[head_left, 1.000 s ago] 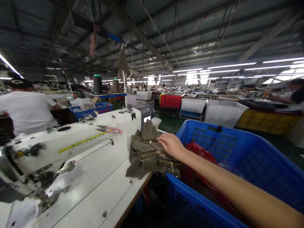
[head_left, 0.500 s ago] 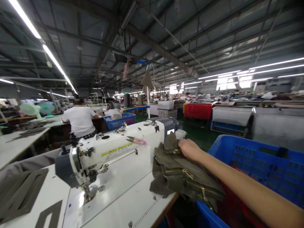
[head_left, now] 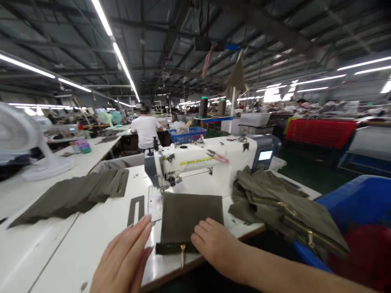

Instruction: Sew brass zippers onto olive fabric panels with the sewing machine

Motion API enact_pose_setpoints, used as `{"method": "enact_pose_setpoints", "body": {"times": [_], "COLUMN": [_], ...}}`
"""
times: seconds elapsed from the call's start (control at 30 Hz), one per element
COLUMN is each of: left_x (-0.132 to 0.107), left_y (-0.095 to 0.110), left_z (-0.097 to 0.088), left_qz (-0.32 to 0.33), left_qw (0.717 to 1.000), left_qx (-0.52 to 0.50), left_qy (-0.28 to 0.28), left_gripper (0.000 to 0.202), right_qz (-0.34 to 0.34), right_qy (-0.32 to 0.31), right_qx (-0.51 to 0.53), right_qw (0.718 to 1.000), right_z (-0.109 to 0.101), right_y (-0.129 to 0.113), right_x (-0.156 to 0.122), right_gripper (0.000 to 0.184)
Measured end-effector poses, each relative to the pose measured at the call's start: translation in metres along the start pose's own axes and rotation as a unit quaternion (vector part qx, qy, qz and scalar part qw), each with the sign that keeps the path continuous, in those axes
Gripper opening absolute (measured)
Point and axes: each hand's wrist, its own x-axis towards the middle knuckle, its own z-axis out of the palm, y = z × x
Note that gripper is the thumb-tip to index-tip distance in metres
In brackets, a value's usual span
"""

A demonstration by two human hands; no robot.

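Observation:
A flat olive fabric panel [head_left: 192, 211] lies in front of the sewing machine [head_left: 210, 158], close to its needle area. Along the panel's near edge runs a zipper [head_left: 174, 248] with a gold pull hanging toward me. My right hand [head_left: 218, 248] rests on the panel's lower right part, fingers lying on the cloth and thumb hidden. My left hand [head_left: 125, 260] is open just left of the panel, fingers stretched out over the white table. To the right, a crumpled olive zippered piece [head_left: 284, 207] hangs over the table edge.
Slotted olive pieces [head_left: 82, 189] lie fanned out on the left, with a single slotted piece [head_left: 136, 209] nearer the machine. Pink snips [head_left: 218, 156] lie on the machine arm. A blue crate [head_left: 360, 203] stands right, a white fan [head_left: 45, 146] left. A co-worker [head_left: 146, 130] sits ahead.
My right hand has left the crumpled zippered piece and moved left onto the flat panel, which now lies before the machine. My left hand has come into view. The view has turned left.

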Motion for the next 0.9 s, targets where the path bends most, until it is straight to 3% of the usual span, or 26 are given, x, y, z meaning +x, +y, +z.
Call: {"method": "enact_pose_setpoints", "body": {"times": [0.1,0.23,0.37,0.47,0.57,0.67,0.73,0.8,0.9], "left_x": [-0.003,-0.005,0.007,0.022,0.038,0.05,0.052,0.044,0.015], "left_y": [-0.007,-0.012,0.001,0.012,0.021,0.035,0.046,0.052,0.042], "left_z": [0.002,0.02,0.048,0.058,0.053,0.04,0.033,0.031,0.035], "left_qz": [0.059,0.051,0.009,0.026,-0.013,-0.114,-0.167,-0.211,-0.229], "left_qw": [0.994,0.984,0.967,0.952,0.957,0.963,0.95,0.93,0.919], "left_qx": [0.019,-0.067,-0.117,-0.135,-0.136,-0.154,-0.216,-0.272,-0.277], "left_qy": [-0.094,-0.159,-0.227,-0.272,-0.255,-0.188,-0.148,-0.13,-0.16], "left_gripper": [0.045,0.029,0.019,0.012,0.019,0.023,0.02,0.016,0.023], "right_qz": [0.04,0.127,0.154,0.133,0.123,0.244,0.271,0.223,0.121], "right_qy": [-0.043,-0.036,-0.018,0.019,0.075,0.101,0.087,0.062,0.017], "right_qx": [0.12,0.255,0.269,0.225,0.148,0.136,0.167,0.161,0.138], "right_qw": [0.991,0.958,0.95,0.965,0.978,0.955,0.944,0.959,0.983], "right_z": [0.025,0.022,0.021,0.015,-0.016,-0.064,-0.086,-0.086,-0.038], "right_y": [-0.01,-0.003,-0.007,-0.006,0.012,0.041,0.06,0.071,0.069], "right_x": [0.002,-0.008,-0.014,-0.01,-0.004,0.009,0.023,0.042,0.072], "right_gripper": [0.007,0.006,0.01,0.015,0.016,0.02,0.023,0.02,0.017]}}
